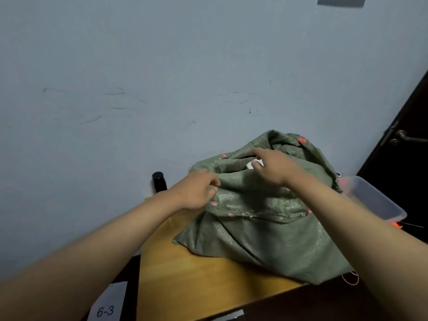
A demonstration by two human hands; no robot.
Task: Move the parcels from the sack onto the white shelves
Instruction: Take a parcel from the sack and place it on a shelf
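A green woven sack point(266, 218) with pink marks lies slumped on a wooden table point(196, 281), its mouth open toward the wall. My left hand point(196, 188) grips the near left rim of the sack's mouth, fingers curled into the fabric. My right hand point(275, 165) reaches over the opening with its fingers spread, touching the far rim. A bit of a white parcel point(256, 163) shows inside the mouth, just under my right fingers. The rest of the sack's contents is hidden. No white shelves are in view.
A black bottle point(159, 182) stands by the wall left of the sack. A clear plastic box point(375, 200) sits at the right table edge. A dark door with a handle point(405, 137) is at far right. A label reading 6-3 point(105, 311) lies below left.
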